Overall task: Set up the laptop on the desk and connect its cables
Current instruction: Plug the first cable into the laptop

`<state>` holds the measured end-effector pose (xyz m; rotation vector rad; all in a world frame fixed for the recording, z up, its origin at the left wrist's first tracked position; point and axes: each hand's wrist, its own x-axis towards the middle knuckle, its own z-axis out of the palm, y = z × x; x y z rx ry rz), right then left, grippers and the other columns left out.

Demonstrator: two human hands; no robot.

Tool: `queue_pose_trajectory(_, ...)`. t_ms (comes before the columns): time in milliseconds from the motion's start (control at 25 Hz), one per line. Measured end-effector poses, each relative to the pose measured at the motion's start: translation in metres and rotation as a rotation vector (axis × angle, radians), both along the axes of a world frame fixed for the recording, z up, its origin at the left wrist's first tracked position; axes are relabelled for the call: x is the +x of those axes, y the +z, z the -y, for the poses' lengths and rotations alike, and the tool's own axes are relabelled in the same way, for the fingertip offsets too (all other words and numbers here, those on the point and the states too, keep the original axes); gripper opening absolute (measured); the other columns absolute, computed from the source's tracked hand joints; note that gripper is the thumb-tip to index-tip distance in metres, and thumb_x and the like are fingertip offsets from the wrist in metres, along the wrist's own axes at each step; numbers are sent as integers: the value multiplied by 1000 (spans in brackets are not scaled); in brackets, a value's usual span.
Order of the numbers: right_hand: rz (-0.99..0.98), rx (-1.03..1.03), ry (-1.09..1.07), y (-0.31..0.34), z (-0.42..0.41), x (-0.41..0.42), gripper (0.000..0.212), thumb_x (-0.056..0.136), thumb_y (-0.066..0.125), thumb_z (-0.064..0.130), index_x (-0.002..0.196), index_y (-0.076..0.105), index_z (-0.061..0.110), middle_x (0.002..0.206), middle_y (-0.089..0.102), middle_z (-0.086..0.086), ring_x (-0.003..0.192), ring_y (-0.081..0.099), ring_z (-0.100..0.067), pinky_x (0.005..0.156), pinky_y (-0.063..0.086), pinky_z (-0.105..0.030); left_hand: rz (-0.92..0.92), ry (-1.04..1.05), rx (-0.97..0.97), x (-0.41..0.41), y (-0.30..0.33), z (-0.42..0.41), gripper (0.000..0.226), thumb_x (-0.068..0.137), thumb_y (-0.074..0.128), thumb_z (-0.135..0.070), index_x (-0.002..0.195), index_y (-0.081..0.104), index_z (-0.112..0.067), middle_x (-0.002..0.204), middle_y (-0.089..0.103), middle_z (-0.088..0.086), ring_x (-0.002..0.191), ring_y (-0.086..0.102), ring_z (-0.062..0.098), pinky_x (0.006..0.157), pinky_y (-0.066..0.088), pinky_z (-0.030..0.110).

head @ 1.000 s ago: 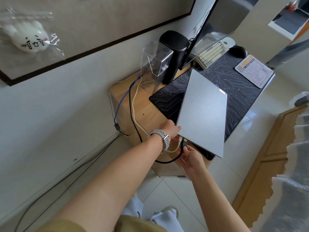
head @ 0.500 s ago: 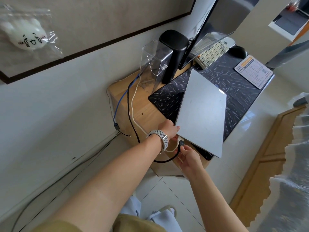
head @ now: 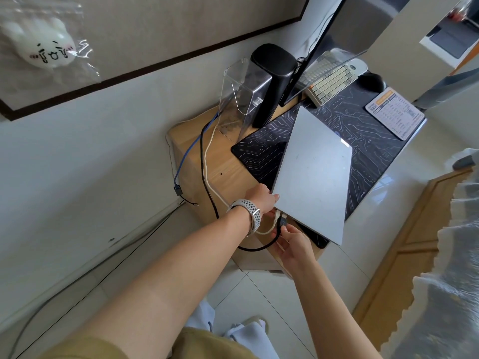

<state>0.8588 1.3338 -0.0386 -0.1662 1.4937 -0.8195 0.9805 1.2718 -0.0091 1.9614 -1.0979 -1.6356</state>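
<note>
Laptop [head: 313,177], silver and closed, is seen lying on a black circuit-pattern desk mat [head: 261,154] on the wooden counter [head: 223,172], its near corner reaching past the mat's near edge. The left hand [head: 261,196], with a perforated white watch band [head: 250,212] on the wrist, is placed at the laptop's near-left corner; the fingers are tucked beneath the edge and hidden, so how tightly they are curled cannot be told. The right hand [head: 291,243] is closed in a pinch on the plug of a black cable [head: 207,182] right at the laptop's near edge; whether the plug is seated cannot be made out. A white cable [head: 207,161] is seen ending at the same edge, just beside the black plug, its port hidden by the left hand. Both cables are routed back across the counter toward the wall. A blue cable [head: 186,156] is hung off the counter's far side. Behind the mat, a clear acrylic stand [head: 238,92], a black cylinder [head: 272,76], a monitor [head: 324,42] cut off by the top of the frame, a cream keyboard [head: 331,84] partly hidden under it, a black mouse [head: 372,82] and a printed card [head: 394,112] are noted.
</note>
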Motion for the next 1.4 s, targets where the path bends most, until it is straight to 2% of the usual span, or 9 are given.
queue_pose_trajectory(560, -27, 11, -25, 7, 6, 1, 29, 96, 46, -3, 123, 56, -4, 88, 64, -15, 72, 59, -19, 47, 54, -26, 28, -20, -40, 1, -5, 1, 33, 98, 52, -26, 120, 56, -2, 119, 60, 14, 111, 58, 31, 95, 50, 42)
queue_pose_trajectory(680, -32, 21, -44, 8, 7, 3, 25, 95, 47, -3, 119, 57, -3, 87, 64, -15, 71, 60, -20, 46, 54, -26, 50, -30, -68, 1, -5, 2, 21, 98, 53, -26, 102, 55, -6, 107, 59, 12, 101, 58, 28, 93, 51, 41)
queue_pose_trajectory(800, -29, 32, -63, 12, 10, 7, 13, 95, 47, -4, 98, 59, 1, 83, 62, -14, 68, 59, -20, 43, 53, -25, 68, -44, -77, 1, -5, 2, 16, 98, 52, -25, 93, 53, -9, 102, 54, 9, 94, 54, 26, 91, 50, 38)
queue_pose_trajectory(880, -51, 39, -66, 13, 13, 8, 15, 95, 47, -5, 86, 57, 4, 79, 61, -12, 67, 58, -20, 41, 52, -25, 65, -51, -70, 1, -3, 2, 21, 98, 52, -25, 103, 58, -5, 105, 56, 11, 101, 57, 30, 91, 51, 39)
queue_pose_trajectory(960, -72, 37, -50, 12, 13, 7, 15, 94, 49, -5, 85, 57, 4, 78, 61, -12, 67, 59, -21, 41, 52, -26, 61, -52, -51, 1, -4, 3, 28, 98, 52, -25, 113, 58, -3, 110, 60, 13, 104, 59, 31, 92, 52, 42)
queue_pose_trajectory(1120, -120, 22, 52, 13, 14, 2, 11, 94, 51, -2, 93, 60, 3, 81, 65, -12, 70, 63, -21, 53, 55, -31, 60, -63, -58, 1, -5, 2, 20, 98, 51, -26, 100, 52, -6, 103, 57, 11, 97, 58, 29, 92, 53, 43)
queue_pose_trajectory(1200, -231, -5, 227, 17, 17, -5, 13, 95, 53, 4, 91, 64, -1, 84, 67, -14, 72, 64, -23, 66, 54, -32, 28, -83, -32, 3, -4, 2, 25, 98, 51, -28, 107, 55, -4, 107, 58, 10, 105, 60, 31, 92, 54, 45)
queue_pose_trajectory(1320, -723, -25, 689, 26, 29, -16, 44, 92, 57, 36, 89, 70, -6, 85, 74, -17, 72, 62, -26, 72, 49, -33, 79, -217, -50, 17, 10, 7, 23, 98, 50, -29, 86, 52, -10, 88, 59, 6, 89, 63, 27, 83, 57, 41)
queue_pose_trajectory(1400, -961, -57, 809, 40, 37, -16, 55, 89, 54, 49, 84, 72, -2, 84, 74, -16, 78, 65, -29, 76, 51, -36, 142, -252, -140, 33, 25, 15, 26, 98, 50, -29, 90, 57, -6, 85, 67, 10, 83, 68, 26, 76, 56, 38)
